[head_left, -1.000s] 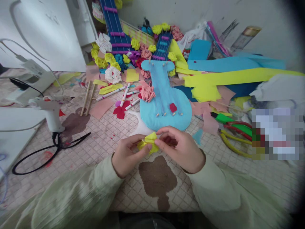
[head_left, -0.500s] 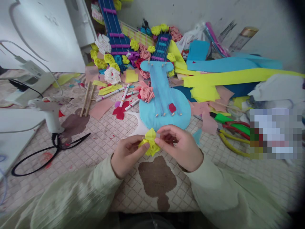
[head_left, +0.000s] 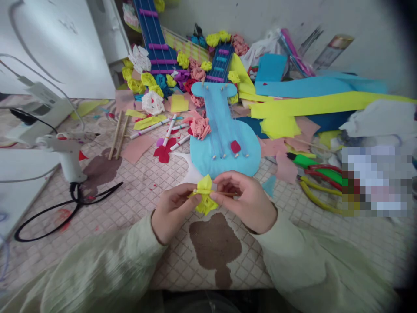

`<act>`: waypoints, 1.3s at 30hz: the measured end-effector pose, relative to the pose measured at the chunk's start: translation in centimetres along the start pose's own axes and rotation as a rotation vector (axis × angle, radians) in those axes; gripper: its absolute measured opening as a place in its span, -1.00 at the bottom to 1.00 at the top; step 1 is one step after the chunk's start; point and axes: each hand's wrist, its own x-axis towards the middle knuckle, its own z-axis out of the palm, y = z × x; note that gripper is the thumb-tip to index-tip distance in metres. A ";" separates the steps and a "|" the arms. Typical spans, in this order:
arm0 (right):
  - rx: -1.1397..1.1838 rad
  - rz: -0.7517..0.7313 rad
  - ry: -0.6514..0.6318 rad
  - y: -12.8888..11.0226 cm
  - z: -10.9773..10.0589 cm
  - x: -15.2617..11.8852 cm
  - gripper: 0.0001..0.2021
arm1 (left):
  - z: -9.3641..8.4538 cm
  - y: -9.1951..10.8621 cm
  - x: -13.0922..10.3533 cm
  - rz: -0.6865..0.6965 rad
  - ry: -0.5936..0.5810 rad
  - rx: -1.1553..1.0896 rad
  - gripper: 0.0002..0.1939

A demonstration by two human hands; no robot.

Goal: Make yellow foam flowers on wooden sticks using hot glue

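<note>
Between my hands is a crumpled yellow paper flower (head_left: 206,206), held low over the table in front of me. My left hand (head_left: 174,211) pinches its left side with thumb and fingers. A thin wooden stick (head_left: 225,194) lies across the yellow paper, its tip near my left fingers. My right hand (head_left: 244,200) grips this stick, with the thumb close to the flower's right edge. Just beyond my hands lies a light blue guitar-shaped cutout (head_left: 224,148) with strings and a red spot. A pink paper flower (head_left: 200,128) sits at its left edge.
A white glue gun (head_left: 67,156) with a looped black cable stands at left. Markers (head_left: 170,129), wooden sticks (head_left: 119,134) and paper scraps lie behind my hands. Pliers (head_left: 321,195) rest at right. Finished paper flowers and dark blue guitar necks (head_left: 158,43) are piled against the wall.
The wooden stick now shows across the front of the yellow flower, where folded paper covered that spot before. My hands have barely shifted.
</note>
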 end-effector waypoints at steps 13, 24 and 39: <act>0.006 0.012 0.002 -0.1 0.0 0.0 -0.84 | -0.3 -0.7 0.0 -0.057 -0.052 -0.068 -0.85; 0.036 -0.005 -0.050 -0.1 0.2 -0.3 -0.93 | -0.3 -1.0 0.0 -0.166 0.030 -0.140 -0.85; -0.151 -0.042 0.010 -0.2 0.2 -0.4 -0.94 | 0.1 -0.1 -0.1 -0.011 -0.047 0.105 -0.83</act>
